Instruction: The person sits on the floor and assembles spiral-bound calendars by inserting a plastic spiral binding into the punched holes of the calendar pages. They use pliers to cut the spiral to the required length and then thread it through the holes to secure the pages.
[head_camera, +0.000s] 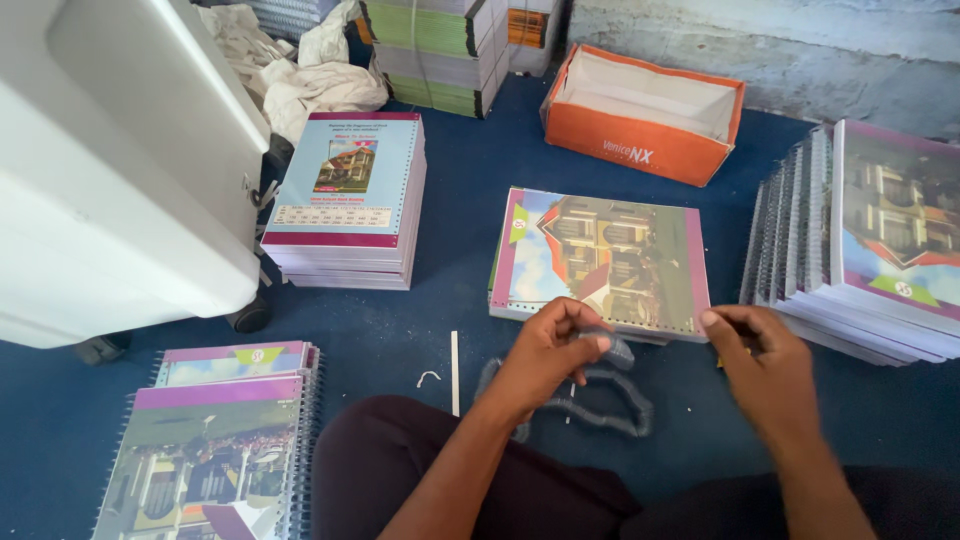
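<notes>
Left hand (556, 345) pinches one end of a grey spiral binding coil (600, 395) lying on the blue floor before the punched notebook (600, 258); right hand (765, 365) half-curled, contents unclear. Risk: the springy coil may slip and snag

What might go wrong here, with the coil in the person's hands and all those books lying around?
Three risks, as I judge it:
1. The long grey spiral binding coil, pinched in the left hand, loops loosely across the blue floor; it could snag or tangle.
2. The punched book with the house cover lies unheld, so it may slide once the right hand pushes on it.
3. The leaning row of spiral-bound books at the right could topple if knocked.
</notes>
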